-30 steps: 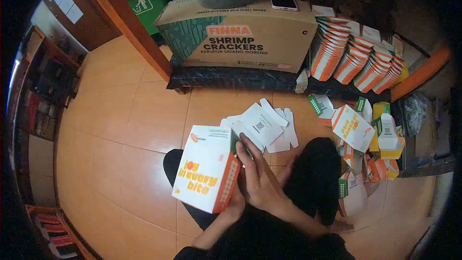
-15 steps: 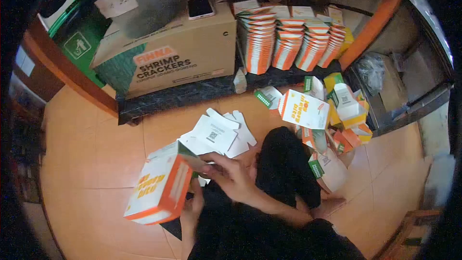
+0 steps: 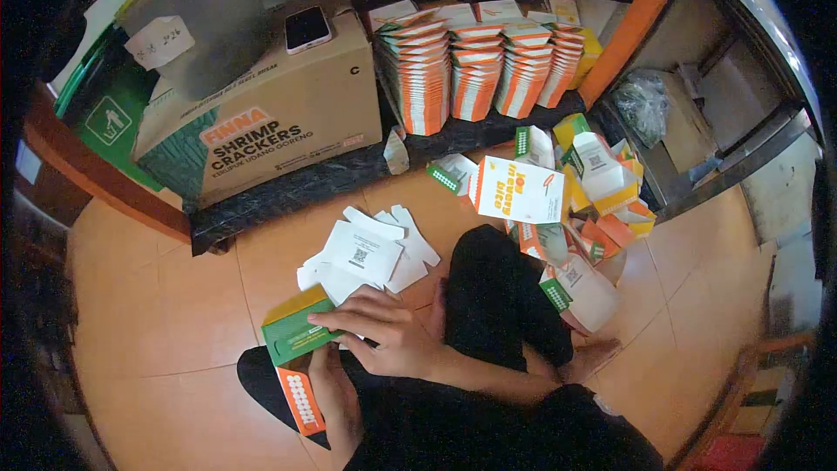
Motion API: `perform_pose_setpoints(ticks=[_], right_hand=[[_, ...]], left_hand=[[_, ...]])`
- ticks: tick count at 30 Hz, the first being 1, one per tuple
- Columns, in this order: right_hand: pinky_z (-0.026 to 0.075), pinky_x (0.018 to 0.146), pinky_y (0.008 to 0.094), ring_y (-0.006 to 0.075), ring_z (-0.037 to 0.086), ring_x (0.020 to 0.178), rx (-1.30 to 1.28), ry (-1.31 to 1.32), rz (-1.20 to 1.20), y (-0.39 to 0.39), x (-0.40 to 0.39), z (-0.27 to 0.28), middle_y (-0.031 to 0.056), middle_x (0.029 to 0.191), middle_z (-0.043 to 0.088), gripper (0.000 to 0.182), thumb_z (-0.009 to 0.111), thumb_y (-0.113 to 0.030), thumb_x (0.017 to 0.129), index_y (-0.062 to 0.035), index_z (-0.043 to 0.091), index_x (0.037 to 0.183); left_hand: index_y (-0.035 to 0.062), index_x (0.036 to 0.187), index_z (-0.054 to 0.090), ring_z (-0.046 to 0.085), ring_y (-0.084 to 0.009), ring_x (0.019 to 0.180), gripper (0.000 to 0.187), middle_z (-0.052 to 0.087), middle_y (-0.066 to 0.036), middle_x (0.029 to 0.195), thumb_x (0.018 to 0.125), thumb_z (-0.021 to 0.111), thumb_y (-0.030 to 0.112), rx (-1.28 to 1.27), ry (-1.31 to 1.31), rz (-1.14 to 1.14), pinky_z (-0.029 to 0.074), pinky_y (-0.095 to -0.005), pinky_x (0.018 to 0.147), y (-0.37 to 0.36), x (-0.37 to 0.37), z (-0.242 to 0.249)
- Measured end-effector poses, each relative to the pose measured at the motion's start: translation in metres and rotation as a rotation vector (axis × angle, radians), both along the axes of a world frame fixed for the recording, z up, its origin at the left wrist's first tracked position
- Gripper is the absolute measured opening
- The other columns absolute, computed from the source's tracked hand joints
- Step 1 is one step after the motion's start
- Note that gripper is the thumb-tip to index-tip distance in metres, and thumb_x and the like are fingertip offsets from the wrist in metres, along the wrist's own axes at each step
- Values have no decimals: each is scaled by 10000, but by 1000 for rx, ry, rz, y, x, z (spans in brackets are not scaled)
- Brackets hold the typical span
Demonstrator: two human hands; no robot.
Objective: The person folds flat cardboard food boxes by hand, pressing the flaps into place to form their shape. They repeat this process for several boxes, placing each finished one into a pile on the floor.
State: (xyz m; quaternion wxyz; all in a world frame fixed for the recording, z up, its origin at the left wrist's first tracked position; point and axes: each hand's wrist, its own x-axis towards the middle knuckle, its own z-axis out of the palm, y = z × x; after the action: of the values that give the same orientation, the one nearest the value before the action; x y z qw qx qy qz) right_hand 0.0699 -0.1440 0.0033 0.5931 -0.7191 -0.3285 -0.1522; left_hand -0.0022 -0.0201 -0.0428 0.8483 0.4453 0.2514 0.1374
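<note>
A paper food box (image 3: 299,331) is held over my left thigh, its green panel and yellow edge upward and an orange dotted side facing down. My left hand (image 3: 336,388) is closed on its lower right part. My right hand (image 3: 375,327) grips the green panel's right edge, fingers lying over it; its thumb is hardly visible. Just beyond my hands, flat white box blanks (image 3: 362,253) lie overlapped on the floor, the top one with a printed QR code.
Loose folded boxes (image 3: 523,190) lie heaped beyond my right knee (image 3: 497,279). Tall stacks of nested boxes (image 3: 425,78) stand on a dark ledge (image 3: 296,187), beside a shrimp crackers carton (image 3: 288,113) with a phone (image 3: 307,28) on top. A green bin (image 3: 109,122) is at left.
The box in my hands has turned, so its green panel now shows instead of the white printed face. My right hand has moved onto that panel. The view has shifted slightly right.
</note>
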Motion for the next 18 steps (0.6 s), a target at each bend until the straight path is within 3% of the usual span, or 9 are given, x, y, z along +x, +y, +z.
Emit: perform_pose_setpoints(ticks=[2,5,8,11,18], right_hand=[[513,715,345,225,610,775,4,-7,-36,0,0,-1,76,871,651,444,710,49,677,-63,681,1105],[512,708,344,228,607,771,3,-58,-80,2,2,-4,72,875,644,334,700,48,681,-45,680,1002],[510,691,328,226,607,789,-31,-184,-81,0,2,-7,61,908,636,231,694,32,693,-38,653,910],[500,737,343,228,604,845,-123,-227,35,-5,2,-6,50,958,627,181,694,-12,707,-42,638,877],[446,880,415,262,562,1071,-211,-220,121,-10,4,-8,76,1120,590,131,671,-68,745,-56,641,871]], left_hand=[[-27,1249,485,553,-228,1101,295,575,-142,1158,974,482,80,116,36,34,442,-328,942,-21,4,35],[-36,1263,489,560,-215,1100,337,573,-129,1210,951,533,84,140,28,75,453,-332,929,-27,-3,22],[-43,1238,501,575,-221,1069,321,589,-128,1173,930,544,41,123,-8,-31,450,-331,930,-21,-4,24],[-20,1217,517,578,-224,1073,279,593,-140,1147,945,512,44,106,-16,-8,457,-323,930,-11,-10,0],[18,1181,519,599,-195,1017,237,597,-106,1073,949,484,50,100,-49,-2,483,-328,887,-10,-9,8]])
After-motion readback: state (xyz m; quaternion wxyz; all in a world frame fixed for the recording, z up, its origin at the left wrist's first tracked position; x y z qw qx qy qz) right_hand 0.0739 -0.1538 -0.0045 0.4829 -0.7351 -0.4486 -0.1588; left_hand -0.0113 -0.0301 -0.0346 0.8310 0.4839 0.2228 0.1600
